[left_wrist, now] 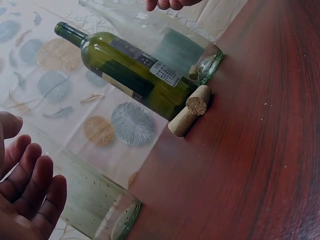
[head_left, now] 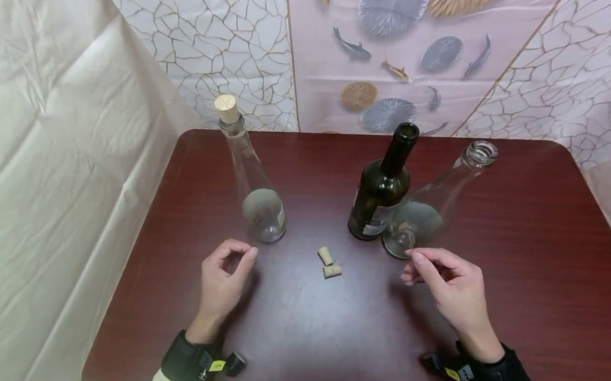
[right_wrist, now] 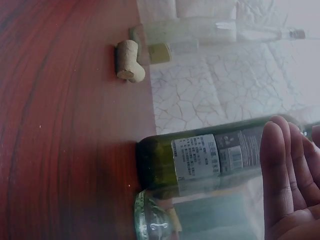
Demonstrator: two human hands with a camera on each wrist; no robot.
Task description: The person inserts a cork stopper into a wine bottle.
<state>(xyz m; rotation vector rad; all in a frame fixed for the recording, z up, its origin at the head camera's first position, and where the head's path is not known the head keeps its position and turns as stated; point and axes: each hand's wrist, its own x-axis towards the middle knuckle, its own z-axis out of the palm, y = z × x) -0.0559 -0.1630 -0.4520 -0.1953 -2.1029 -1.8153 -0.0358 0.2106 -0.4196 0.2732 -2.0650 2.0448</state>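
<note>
My left hand (head_left: 223,280) hovers over the table near a clear glass bottle (head_left: 266,211) with a large cork stopper (head_left: 226,108) in its neck. Its fingers are loosely bent, with nothing visible between them. On the right, my right hand (head_left: 455,283) is raised in front of a second clear bottle (head_left: 446,194), whose mouth is uncorked. Thumb and forefinger come close together there; no held thing shows. A dark green wine bottle (head_left: 383,190), also uncorked, stands beside that clear bottle. Two small corks (head_left: 331,271) lie touching each other on the table between the hands.
The dark red tabletop (head_left: 306,340) has rounded corners. Behind it hangs a patterned cloth (head_left: 317,64), and a pale cloth (head_left: 67,173) drapes along the left side. In the left wrist view, a small cork-coloured piece (left_wrist: 193,72) shows at the right clear bottle's base.
</note>
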